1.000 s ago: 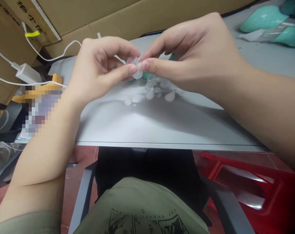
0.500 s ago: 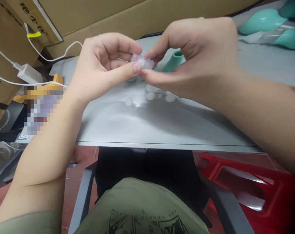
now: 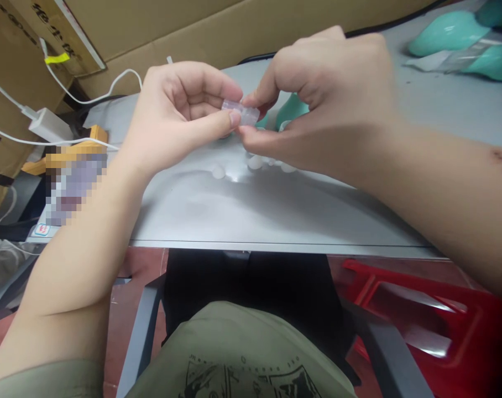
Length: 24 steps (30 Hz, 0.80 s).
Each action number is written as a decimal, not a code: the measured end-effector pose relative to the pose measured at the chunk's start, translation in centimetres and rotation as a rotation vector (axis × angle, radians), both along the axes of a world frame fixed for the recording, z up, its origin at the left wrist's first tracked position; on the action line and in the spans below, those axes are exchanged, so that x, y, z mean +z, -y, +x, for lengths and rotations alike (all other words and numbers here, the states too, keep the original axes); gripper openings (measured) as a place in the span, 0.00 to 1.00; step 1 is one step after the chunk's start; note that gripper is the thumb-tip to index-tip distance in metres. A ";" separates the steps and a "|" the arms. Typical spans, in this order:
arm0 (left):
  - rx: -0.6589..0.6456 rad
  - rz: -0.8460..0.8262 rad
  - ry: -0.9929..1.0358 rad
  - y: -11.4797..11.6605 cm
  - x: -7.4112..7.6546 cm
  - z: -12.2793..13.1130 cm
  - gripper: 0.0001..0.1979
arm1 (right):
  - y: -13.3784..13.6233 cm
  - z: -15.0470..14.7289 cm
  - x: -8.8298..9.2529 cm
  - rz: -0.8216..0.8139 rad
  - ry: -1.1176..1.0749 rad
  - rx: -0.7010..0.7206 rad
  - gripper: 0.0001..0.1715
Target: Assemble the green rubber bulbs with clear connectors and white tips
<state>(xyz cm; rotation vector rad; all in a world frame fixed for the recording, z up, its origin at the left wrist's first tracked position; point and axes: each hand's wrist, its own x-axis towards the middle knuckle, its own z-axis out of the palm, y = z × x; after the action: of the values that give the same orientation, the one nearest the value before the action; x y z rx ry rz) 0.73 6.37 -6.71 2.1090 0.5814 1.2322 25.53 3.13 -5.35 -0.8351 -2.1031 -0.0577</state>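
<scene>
Above the table, a small clear plastic piece is pinched between both hands. The thumb and fingertips of my left hand grip its left end. My right hand has its thumb and forefinger closed on the right end. Its exact kind is hard to make out. Behind my right hand a glossy teal object shows in part. Several small whitish translucent pieces lie on the table below the hands, among them a round one and another.
The grey table has its front edge close to my lap. Teal objects with a clear strip lie at the back right. A white charger with cables and a yellow-orange item are on the left. Cardboard stands behind; a red stool is below right.
The clear piece has tilted slightly between my fingers. My right hand has shifted a little to the left and now covers more of the teal object behind it.
</scene>
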 end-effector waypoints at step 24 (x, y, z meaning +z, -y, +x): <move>-0.010 0.027 0.053 -0.5 -1.1 0.3 0.35 | -1.2 0.0 -0.3 0.005 -0.032 0.081 0.07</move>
<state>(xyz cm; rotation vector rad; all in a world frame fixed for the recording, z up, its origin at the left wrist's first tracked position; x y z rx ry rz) 0.99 6.90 -7.78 2.0923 0.5331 1.2931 25.54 4.28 -5.70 -0.7422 -2.1033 -0.0067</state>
